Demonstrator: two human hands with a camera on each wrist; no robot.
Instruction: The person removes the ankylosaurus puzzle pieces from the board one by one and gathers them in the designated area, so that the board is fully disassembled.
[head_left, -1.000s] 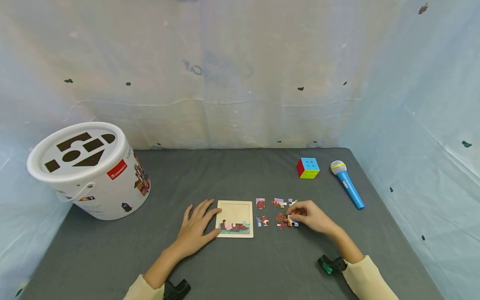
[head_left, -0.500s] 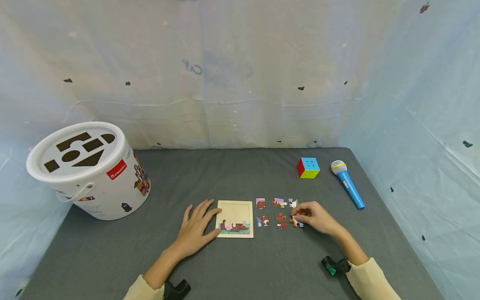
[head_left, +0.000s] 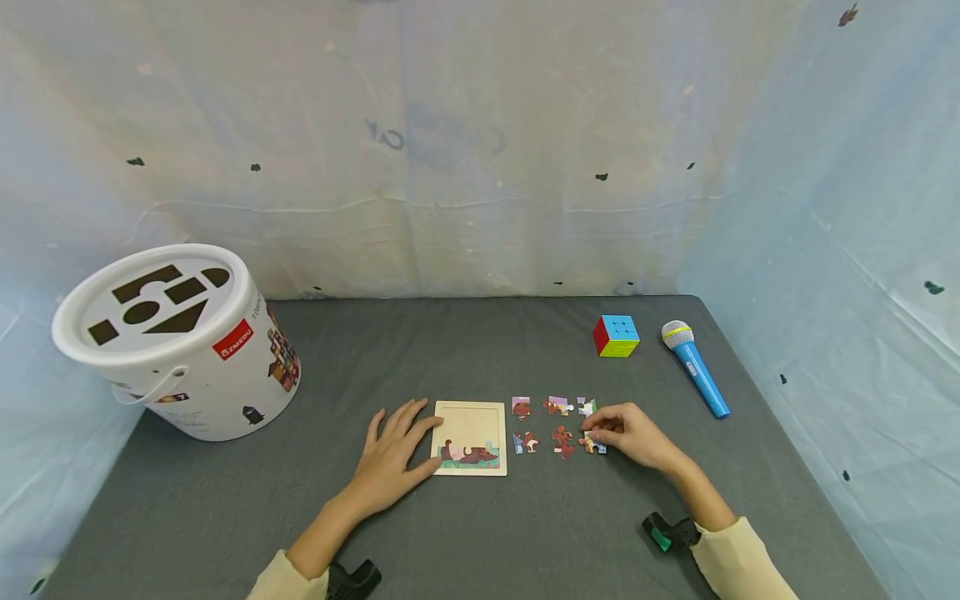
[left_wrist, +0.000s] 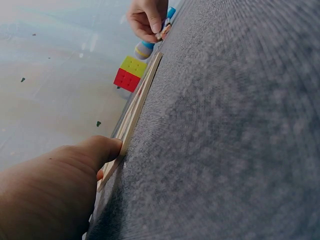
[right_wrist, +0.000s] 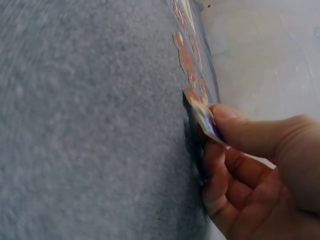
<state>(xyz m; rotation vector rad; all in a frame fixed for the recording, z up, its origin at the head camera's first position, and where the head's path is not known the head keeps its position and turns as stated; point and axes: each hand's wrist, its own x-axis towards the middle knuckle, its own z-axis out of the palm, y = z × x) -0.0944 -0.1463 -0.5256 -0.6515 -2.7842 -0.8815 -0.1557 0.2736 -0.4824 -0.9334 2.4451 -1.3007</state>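
Note:
My left hand (head_left: 394,454) lies with its fingers spread, thumb and forefinger touching the left edge of a wooden puzzle tray (head_left: 470,417). Joined pieces with a brown animal picture (head_left: 471,453) fill the tray's lower part; bare wood shows above them. Between thumb and fingers, my right hand (head_left: 630,433) pinches a jigsaw piece (right_wrist: 206,120), tilted just over the cloth in the right wrist view. Left of it lies a brown jigsaw piece (head_left: 562,442). Other loose pieces sit between tray and hand, among them a purple-edged piece (head_left: 521,407) and a blue-edged piece (head_left: 526,442).
Behind the pieces stands a puzzle cube (head_left: 617,337), with a blue toy microphone (head_left: 695,368) to its right. A large white bucket (head_left: 187,350) with shape holes in its lid stands at the left. Grey cloth (head_left: 480,533) covers the table, and pale sheeting hangs around it.
My right hand has shifted slightly right with the pinched piece, which has come apart from the brown piece beside it. My left hand and the tray have stayed put.

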